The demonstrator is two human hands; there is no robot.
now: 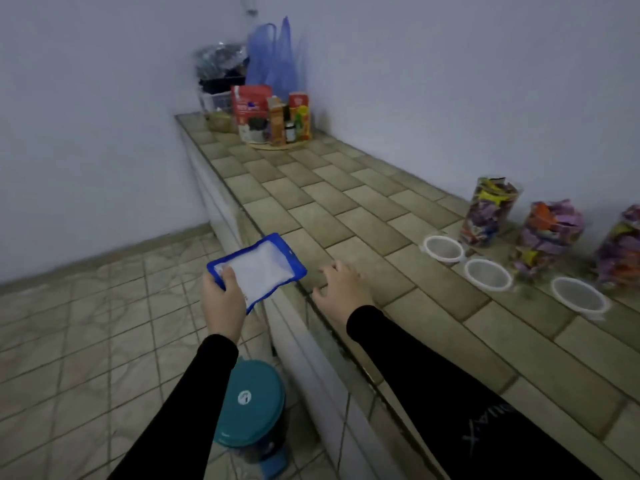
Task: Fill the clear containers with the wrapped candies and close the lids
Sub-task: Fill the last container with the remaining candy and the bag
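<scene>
Three clear containers stand along the wall at the right of the tiled counter [346, 188], each full of colourful wrapped candies: one [488, 211], a second [547, 237], and a third [620, 251] cut by the frame edge. In front of them lie three round clear lids: [444, 248], [487, 274], [579, 294]. My left hand [223, 299] grips a flat blue-edged pouch [258, 268] with a white middle, held over the counter's front edge. My right hand [343, 285] rests on the counter edge, fingers spread, holding nothing.
At the counter's far end stand food packets and small bottles [273, 116] on a round tray, with a basket and hanging blue bags [273, 53] behind. A teal-lidded bin [251, 407] sits on the tiled floor below my left arm.
</scene>
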